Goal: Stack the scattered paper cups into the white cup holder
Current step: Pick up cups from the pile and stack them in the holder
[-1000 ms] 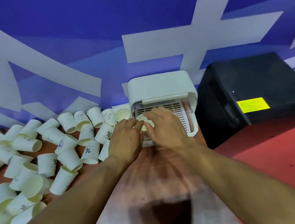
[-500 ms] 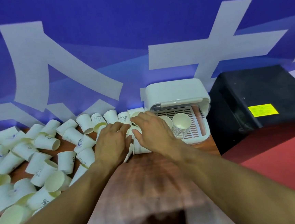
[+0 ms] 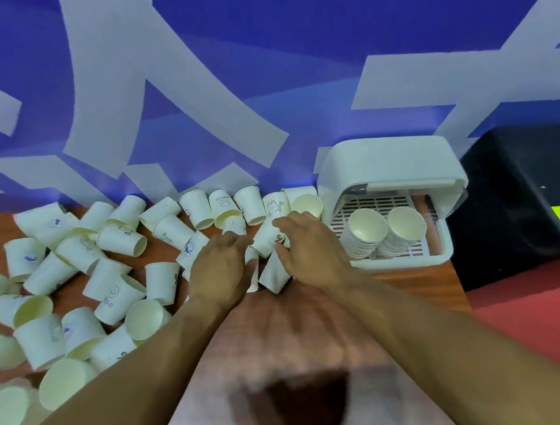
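Between the two hands, a paper cup (image 3: pixel 269 238) with a percent sign is being touched by the spread right hand (image 3: pixel 310 248); the left hand (image 3: pixel 221 268) is lying flat beside it, holding nothing I can see. Just right, the white cup holder (image 3: pixel 393 168) is keeping two cup stacks (image 3: pixel 383 233), and loose cups (image 3: pixel 84 273) are lying far left on the table (image 3: pixel 281 320).

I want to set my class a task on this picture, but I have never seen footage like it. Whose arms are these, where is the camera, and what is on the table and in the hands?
No machine here: a person wears a camera on the head, looking down at their own bare arms. On the wooden table lie many scattered paper cups, most on their sides. At the right stands the white cup holder, with two stacks of cups already inside. The left hand and right hand reach into the pile beside the holder. The right hand's fingers rest on a cup marked with a percent sign; whether either hand has a firm grip is unclear.
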A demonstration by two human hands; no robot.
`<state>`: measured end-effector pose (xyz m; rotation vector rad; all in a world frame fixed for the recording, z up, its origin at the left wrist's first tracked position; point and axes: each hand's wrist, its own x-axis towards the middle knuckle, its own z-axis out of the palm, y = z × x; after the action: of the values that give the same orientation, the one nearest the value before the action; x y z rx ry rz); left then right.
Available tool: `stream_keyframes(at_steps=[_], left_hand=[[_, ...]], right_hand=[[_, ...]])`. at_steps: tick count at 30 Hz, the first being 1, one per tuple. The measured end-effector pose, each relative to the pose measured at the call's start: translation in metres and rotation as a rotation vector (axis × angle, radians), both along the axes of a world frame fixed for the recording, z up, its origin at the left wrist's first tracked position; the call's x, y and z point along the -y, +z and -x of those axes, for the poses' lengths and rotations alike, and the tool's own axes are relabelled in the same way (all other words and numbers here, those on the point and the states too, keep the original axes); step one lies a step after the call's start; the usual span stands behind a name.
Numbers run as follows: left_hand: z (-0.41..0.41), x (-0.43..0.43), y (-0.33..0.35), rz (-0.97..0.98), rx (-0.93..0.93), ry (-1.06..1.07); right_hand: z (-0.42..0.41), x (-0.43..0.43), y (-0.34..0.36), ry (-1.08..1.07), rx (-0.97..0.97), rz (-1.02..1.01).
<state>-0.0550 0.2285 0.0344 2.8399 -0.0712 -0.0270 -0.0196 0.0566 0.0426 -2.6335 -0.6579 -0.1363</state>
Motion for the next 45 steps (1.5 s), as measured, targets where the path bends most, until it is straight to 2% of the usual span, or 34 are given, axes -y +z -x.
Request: stream_keyframes(at_steps=[7,11,19,29,32,36,41,45], left_hand=[[-0.013,-0.028,-0.033,-0.013,-0.239,-0.045],[-0.020,-0.035,-0.056,-0.057,-0.353,-0.126],[-0.030,-0.030,-0.084,-0.081,-0.398,-0.157],[-0.026,-0.027,-0.089,-0.061,-0.343,-0.127],[-0.023,-0.029,-0.086,-0.049,-0.269,-0.163],[-0.019,-0.033,-0.082,0.006,-0.218,-0.111],[-0.008,-0.030,-0.061,0.190,-0.198,0.073],[0.004,-0.032,-0.046,0.231,-0.194,0.171]], right_hand=[[-0.010,-0.021,-0.041,-0.065,-0.305,0.175],[-0.008,-0.024,-0.066,-0.039,-0.362,0.281],[-0.015,-0.024,-0.091,-0.082,-0.431,0.373],[-0.009,-0.037,-0.102,-0.032,-0.396,0.415],[-0.008,-0.039,-0.102,-0.057,-0.388,0.380],[-0.008,-0.039,-0.096,-0.072,-0.396,0.317],[0.001,-0.043,-0.080,0.099,-0.398,0.200],[0.012,-0.048,-0.067,0.165,-0.447,0.081]])
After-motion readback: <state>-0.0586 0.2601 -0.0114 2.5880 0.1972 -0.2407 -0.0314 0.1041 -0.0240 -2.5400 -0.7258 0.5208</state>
